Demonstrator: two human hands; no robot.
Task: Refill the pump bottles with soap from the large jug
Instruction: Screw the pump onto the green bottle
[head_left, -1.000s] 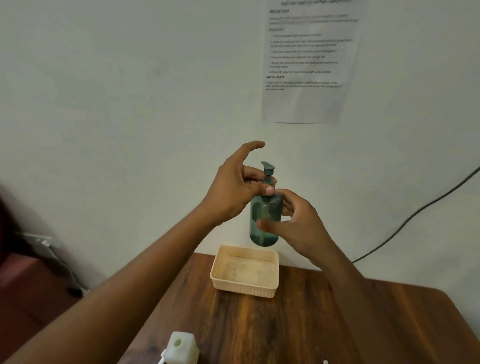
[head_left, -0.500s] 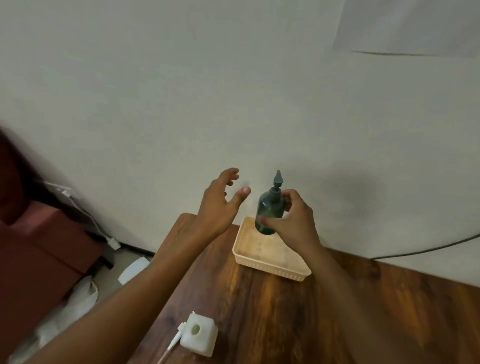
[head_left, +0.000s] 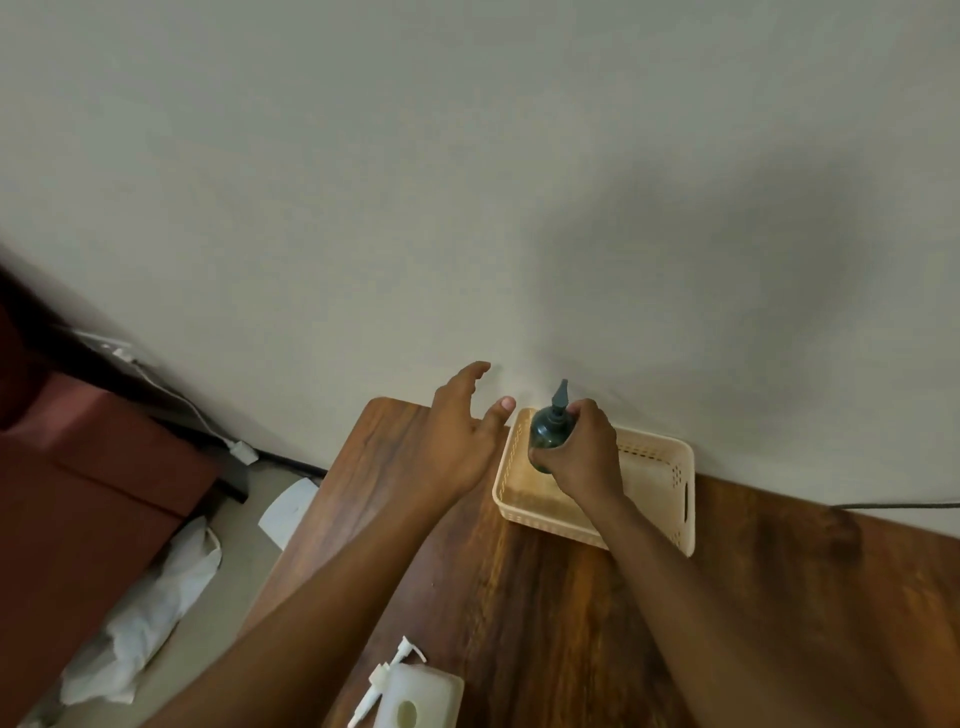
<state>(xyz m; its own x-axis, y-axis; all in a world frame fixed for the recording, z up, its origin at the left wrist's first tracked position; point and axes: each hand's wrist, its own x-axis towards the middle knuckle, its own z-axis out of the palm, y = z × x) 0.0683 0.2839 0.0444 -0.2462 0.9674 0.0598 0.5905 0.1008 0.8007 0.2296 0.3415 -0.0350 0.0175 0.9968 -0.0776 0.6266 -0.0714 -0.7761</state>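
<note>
The right hand (head_left: 582, 449) has its grip wrapped around the body of a dark green pump bottle (head_left: 546, 430), fingers curled over its shoulder, thumb at the lower side. The bottle stands roughly upright with its pump head pointing toward 12 o'clock, inside the far-left corner of a cream perforated plastic basket (head_left: 670, 480); whether its base touches the basket floor is hidden by the hand. At 9 o'clock from the bottle, the left hand (head_left: 460, 441) hangs with its grip released, fingers spread and relaxed, thumb tip just beside the basket's rim, holding nothing.

The basket sits on a dark wood-grain bench (head_left: 545, 597), pushed up against a plain off-white wall (head_left: 467, 182) at 12 o'clock. At 6 o'clock, near the bench's near edge, a white translucent jug (head_left: 421, 701) shows its uncapped round opening, and a loose white pump head (head_left: 387, 683) with its tube lies touching the jug's left side.

At 3 o'clock a dark cable (head_left: 898, 504) runs along where bench meets wall. Off the bench at 9 o'clock, the floor holds a reddish-brown piece of furniture (head_left: 88, 493), a white cable with a plug (head_left: 244, 451) by the wall, a sheet of white paper (head_left: 288, 512) and a crumpled white bag or cloth (head_left: 150, 613).
</note>
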